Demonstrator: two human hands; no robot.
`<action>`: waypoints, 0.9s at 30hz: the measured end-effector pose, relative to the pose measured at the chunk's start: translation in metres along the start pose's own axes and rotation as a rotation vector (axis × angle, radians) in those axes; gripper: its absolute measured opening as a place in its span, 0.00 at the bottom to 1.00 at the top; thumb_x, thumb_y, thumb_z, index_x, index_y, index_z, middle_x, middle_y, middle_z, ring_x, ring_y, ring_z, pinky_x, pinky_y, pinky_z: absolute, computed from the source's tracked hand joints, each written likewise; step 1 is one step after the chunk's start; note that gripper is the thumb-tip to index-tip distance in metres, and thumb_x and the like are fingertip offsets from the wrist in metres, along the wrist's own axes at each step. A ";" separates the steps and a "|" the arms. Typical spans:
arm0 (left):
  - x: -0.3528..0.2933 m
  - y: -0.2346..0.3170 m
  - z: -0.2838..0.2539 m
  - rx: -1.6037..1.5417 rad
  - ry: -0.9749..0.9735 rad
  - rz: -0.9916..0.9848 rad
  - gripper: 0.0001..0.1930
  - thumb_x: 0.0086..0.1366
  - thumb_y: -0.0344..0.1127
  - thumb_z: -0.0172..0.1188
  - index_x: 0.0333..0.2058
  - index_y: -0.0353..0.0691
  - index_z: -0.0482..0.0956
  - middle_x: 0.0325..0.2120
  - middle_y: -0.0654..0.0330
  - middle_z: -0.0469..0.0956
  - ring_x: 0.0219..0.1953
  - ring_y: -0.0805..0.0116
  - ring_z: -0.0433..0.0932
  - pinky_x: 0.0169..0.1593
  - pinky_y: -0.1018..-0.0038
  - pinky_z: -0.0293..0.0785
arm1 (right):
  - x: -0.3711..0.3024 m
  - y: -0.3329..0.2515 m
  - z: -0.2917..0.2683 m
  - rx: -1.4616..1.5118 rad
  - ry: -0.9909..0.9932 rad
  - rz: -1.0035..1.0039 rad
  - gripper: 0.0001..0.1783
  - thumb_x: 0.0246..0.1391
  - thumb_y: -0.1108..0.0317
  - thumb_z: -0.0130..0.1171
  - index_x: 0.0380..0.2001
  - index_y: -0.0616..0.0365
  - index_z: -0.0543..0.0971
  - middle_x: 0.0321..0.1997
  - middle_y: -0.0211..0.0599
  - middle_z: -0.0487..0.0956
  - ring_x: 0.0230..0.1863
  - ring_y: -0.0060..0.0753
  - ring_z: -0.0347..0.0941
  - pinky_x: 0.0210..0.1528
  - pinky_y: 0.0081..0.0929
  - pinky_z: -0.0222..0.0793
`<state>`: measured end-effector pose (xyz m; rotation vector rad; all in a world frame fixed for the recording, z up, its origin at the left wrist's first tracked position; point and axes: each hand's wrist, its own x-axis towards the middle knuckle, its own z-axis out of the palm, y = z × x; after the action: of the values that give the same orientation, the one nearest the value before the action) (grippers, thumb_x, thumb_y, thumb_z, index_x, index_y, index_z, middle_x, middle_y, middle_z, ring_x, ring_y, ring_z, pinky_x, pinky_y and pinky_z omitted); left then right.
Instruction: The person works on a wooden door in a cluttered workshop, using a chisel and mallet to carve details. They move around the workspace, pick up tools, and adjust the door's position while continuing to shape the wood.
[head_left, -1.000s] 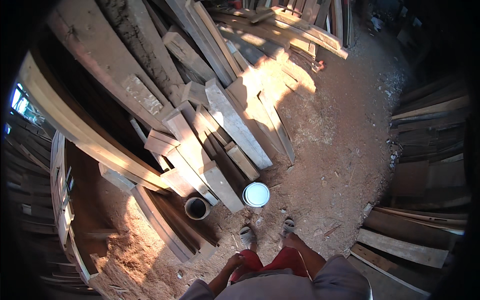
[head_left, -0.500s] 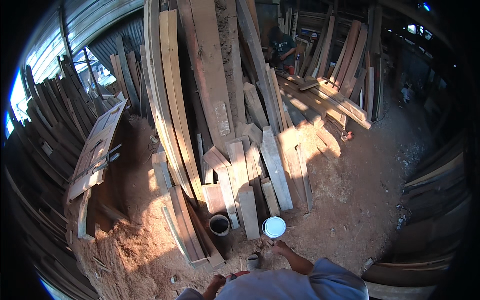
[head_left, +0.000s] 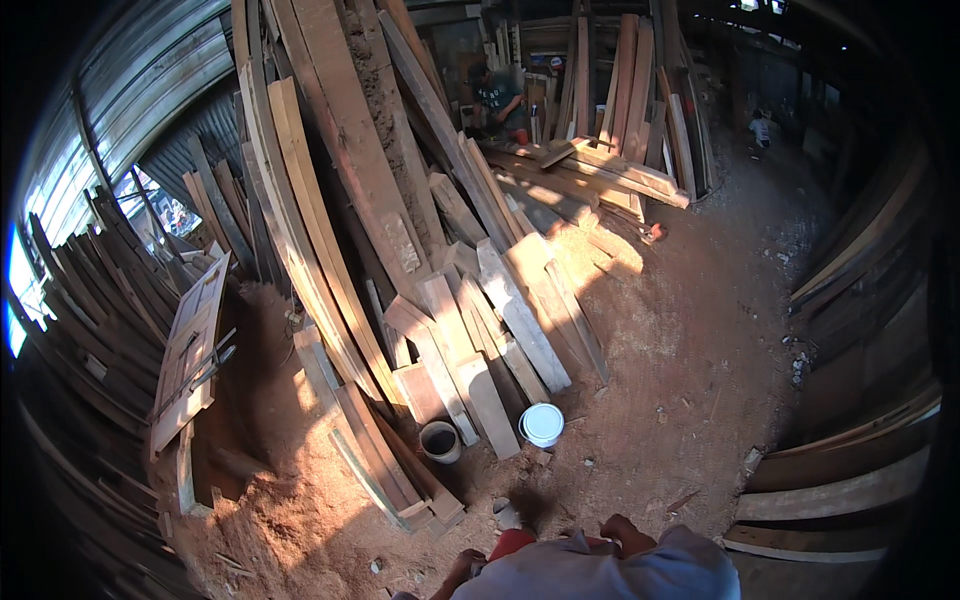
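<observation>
My left hand [head_left: 463,568] is low in the picture by my shirt, its fingers curled. Whatever it may hold is hidden. Close to it is a red shape [head_left: 512,543], partly covered by my shirt, whose kind I cannot make out. My right hand [head_left: 622,530], drawn in close to my body, is closed, and I cannot see what is in it. A small grey cup-like container [head_left: 506,514] stands on the ground just ahead of the red shape. Farther forward are a white lidded bucket [head_left: 542,425] and an open bucket [head_left: 440,442] with a dark inside.
Planks [head_left: 488,405] lean in a tall stack ahead, with more boards [head_left: 375,450] at its left foot. A panelled door [head_left: 190,345] lies tilted at left. Another person [head_left: 497,95] is at the back near stacked beams [head_left: 610,170]. Curved-looking boards [head_left: 840,490] line the right side.
My right hand has pulled back from beside the white bucket toward my body. The view has turned to the right, and more of the red shape shows.
</observation>
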<state>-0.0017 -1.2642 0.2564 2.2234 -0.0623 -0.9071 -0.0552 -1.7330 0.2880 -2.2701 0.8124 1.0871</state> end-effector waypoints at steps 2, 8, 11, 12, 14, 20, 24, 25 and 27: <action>-0.004 0.022 0.005 -0.053 -0.037 -0.018 0.20 0.52 0.52 0.64 0.37 0.43 0.87 0.40 0.47 0.83 0.44 0.54 0.82 0.50 0.64 0.77 | 0.004 0.078 0.022 0.077 0.008 0.057 0.33 0.37 0.46 0.71 0.41 0.62 0.83 0.41 0.53 0.84 0.45 0.47 0.82 0.48 0.36 0.77; -0.045 -0.034 -0.032 0.010 -0.023 -0.135 0.23 0.53 0.51 0.64 0.42 0.42 0.85 0.43 0.43 0.82 0.46 0.52 0.82 0.50 0.63 0.77 | -0.034 0.046 0.022 0.031 0.001 0.095 0.31 0.44 0.48 0.66 0.43 0.63 0.82 0.48 0.53 0.81 0.51 0.48 0.79 0.52 0.36 0.76; -0.084 -0.051 -0.013 -0.020 0.040 -0.160 0.24 0.53 0.51 0.64 0.44 0.41 0.84 0.43 0.42 0.81 0.46 0.51 0.82 0.51 0.63 0.76 | -0.026 0.028 0.022 0.125 0.025 0.058 0.26 0.46 0.56 0.63 0.42 0.68 0.81 0.46 0.57 0.82 0.49 0.50 0.80 0.49 0.38 0.76; -0.084 -0.050 -0.011 -0.216 0.146 -0.281 0.26 0.54 0.50 0.63 0.46 0.37 0.82 0.42 0.41 0.81 0.44 0.52 0.82 0.48 0.62 0.77 | -0.022 0.019 0.021 0.127 0.037 0.045 0.25 0.46 0.58 0.62 0.41 0.69 0.81 0.45 0.58 0.82 0.49 0.51 0.80 0.49 0.39 0.76; -0.088 -0.055 -0.021 -0.288 0.141 -0.307 0.24 0.53 0.47 0.60 0.42 0.35 0.81 0.39 0.45 0.83 0.43 0.54 0.82 0.46 0.61 0.78 | -0.003 -0.012 0.028 0.117 0.045 -0.029 0.22 0.46 0.61 0.61 0.39 0.71 0.81 0.44 0.59 0.81 0.48 0.53 0.80 0.48 0.41 0.76; -0.123 -0.083 -0.026 -0.711 0.385 -0.322 0.25 0.55 0.49 0.61 0.46 0.38 0.80 0.36 0.50 0.83 0.42 0.60 0.81 0.46 0.65 0.76 | 0.021 -0.186 0.045 -0.336 0.187 -0.456 0.11 0.46 0.67 0.60 0.26 0.67 0.82 0.26 0.51 0.82 0.26 0.42 0.81 0.26 0.35 0.75; -0.217 -0.128 -0.018 -0.628 0.483 -0.574 0.25 0.56 0.48 0.56 0.46 0.35 0.79 0.39 0.42 0.82 0.47 0.51 0.81 0.49 0.60 0.76 | -0.135 -0.400 0.068 -0.363 -0.152 -0.716 0.19 0.49 0.62 0.57 0.43 0.60 0.82 0.40 0.47 0.84 0.43 0.41 0.81 0.44 0.35 0.75; -0.209 -0.136 -0.018 -0.559 0.489 -0.619 0.24 0.57 0.47 0.55 0.46 0.35 0.79 0.39 0.40 0.82 0.47 0.49 0.81 0.50 0.59 0.76 | -0.118 -0.417 0.064 -0.331 -0.054 -1.032 0.22 0.51 0.64 0.58 0.49 0.61 0.79 0.44 0.47 0.83 0.45 0.39 0.81 0.45 0.34 0.75; -0.236 -0.174 -0.007 -0.543 0.506 -0.740 0.22 0.58 0.45 0.52 0.44 0.34 0.79 0.40 0.38 0.81 0.48 0.45 0.80 0.50 0.56 0.75 | -0.194 -0.501 0.065 -0.171 -0.091 -1.430 0.23 0.55 0.68 0.57 0.54 0.66 0.75 0.51 0.52 0.80 0.52 0.42 0.77 0.54 0.35 0.71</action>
<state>-0.2120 -1.0619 0.2878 1.8747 1.1605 -0.5785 0.1594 -1.2808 0.4948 -2.0870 -0.9198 0.4977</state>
